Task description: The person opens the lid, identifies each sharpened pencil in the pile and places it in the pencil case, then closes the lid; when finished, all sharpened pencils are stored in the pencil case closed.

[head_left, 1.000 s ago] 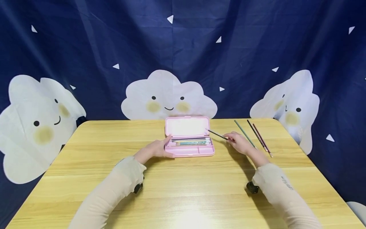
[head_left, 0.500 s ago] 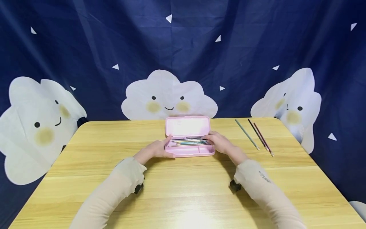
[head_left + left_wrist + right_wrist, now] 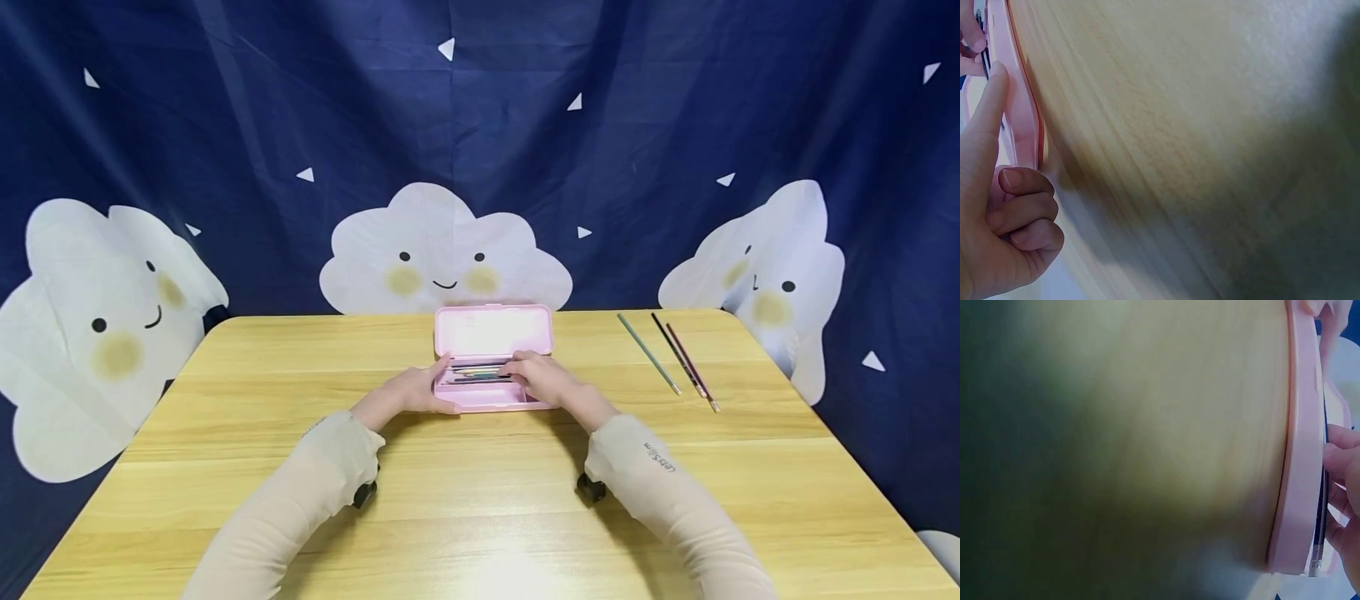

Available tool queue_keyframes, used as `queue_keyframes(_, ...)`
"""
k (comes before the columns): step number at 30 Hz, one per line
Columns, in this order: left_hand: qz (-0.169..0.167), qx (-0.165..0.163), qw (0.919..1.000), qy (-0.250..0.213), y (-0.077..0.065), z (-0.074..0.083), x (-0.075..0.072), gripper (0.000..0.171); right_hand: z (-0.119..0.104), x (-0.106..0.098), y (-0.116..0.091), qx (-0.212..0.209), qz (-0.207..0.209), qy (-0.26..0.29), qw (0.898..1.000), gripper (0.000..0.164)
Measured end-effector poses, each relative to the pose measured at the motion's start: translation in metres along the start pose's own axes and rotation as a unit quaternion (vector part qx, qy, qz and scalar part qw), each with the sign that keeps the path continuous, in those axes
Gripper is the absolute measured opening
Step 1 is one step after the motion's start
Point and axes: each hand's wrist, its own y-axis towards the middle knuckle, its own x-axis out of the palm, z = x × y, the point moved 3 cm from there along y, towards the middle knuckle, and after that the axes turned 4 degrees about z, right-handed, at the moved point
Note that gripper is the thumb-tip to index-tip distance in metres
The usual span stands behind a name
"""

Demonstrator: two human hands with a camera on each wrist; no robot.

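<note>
A pink pencil case (image 3: 483, 408) lies on the table with its lid (image 3: 493, 329) raised, and several pencils (image 3: 472, 367) lie inside. My left hand (image 3: 408, 390) grips the case's left end; in the left wrist view one digit lies along the front wall while the other fingers (image 3: 1029, 209) curl by the end. Over the right half of the case, my right hand (image 3: 543, 379) pinches a black pencil (image 3: 1321, 515). That pencil runs lengthwise along the front wall in the right wrist view, its eraser end at the case's right end.
Right of the case lie three loose pencils: a green one (image 3: 648, 353), a black one (image 3: 677, 354) and a dark red one (image 3: 692, 365). The wooden table (image 3: 480, 483) ends at a blue curtain (image 3: 510, 150) printed with clouds.
My right hand has moved left, bringing the black pencil from right of the case into it, then further over its compartments. The left hand has stayed on the case's left end.
</note>
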Motion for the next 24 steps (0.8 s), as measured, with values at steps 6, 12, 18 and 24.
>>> queue_keyframes(6, 0.001, 0.004, 1.0, -0.002, 0.0008, 0.0007, 0.0006, 0.103, 0.0005, 0.0034, -0.0027, 0.014, -0.012, 0.014, 1.0, 0.03)
queue_keyframes(12, 0.003, 0.003, 1.0, 0.002, 0.0007, -0.0006, 0.0002, 0.103, 0.0006, 0.0034, -0.0042, 0.004, -0.001, 0.037, 0.999, 0.029)
queue_keyframes(18, 0.0, 0.005, 1.0, 0.003, -0.0005, 0.0002, -0.0005, 0.103, -0.0017, 0.0068, -0.0019, -0.001, 0.0, 0.04, 0.999, 0.03)
queue_keyframes(24, -0.001, 0.001, 1.0, 0.0, -0.0016, 0.0013, -0.0011, 0.103, -0.0016, 0.0036, -0.004, -0.001, 0.026, 0.045, 0.999, 0.028)
